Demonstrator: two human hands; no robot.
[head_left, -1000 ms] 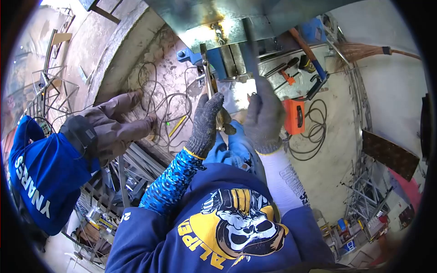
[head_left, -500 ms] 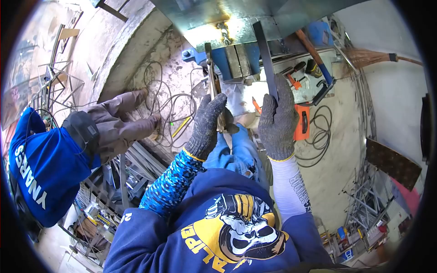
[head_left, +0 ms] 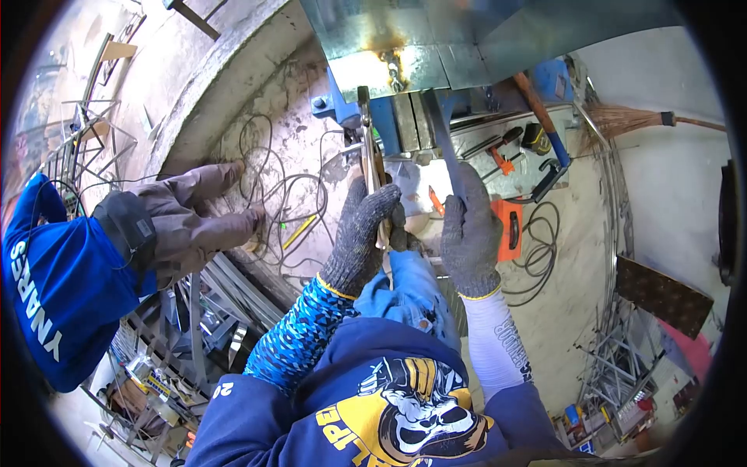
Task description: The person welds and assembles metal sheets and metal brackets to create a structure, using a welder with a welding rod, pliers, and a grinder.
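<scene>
Stands on a pale floor, facing a large metal panel at the top of the view. To the left, well apart, has a co-worker in a blue shirt and brownish trousers, turned mostly away. Wears a navy top with a skull print, blue jeans below. Beyond the right hand, finds a pale surface carrying several tools; farther right, a broom and a dark brown board. Works close to a blue vise, under the near edge of the panel; cannot tell whether clamping the panel. Has an orange case just beside the right hand, lower than the surface. Keeps 2 gray gloves on, 1 per hand. In the right grip, pinches a flat metal strip between thumb and fingers, pointing up toward the panel, upper end near the vise and slightly blurred. In the left hand, wraps the grip around a long metal tool, pliers-like, pointing up to the panel's edge; cannot tell whether touching it. On the surface, sees an orange-handled clamp and, just above it, a black-and-yellow tape measure.
</scene>
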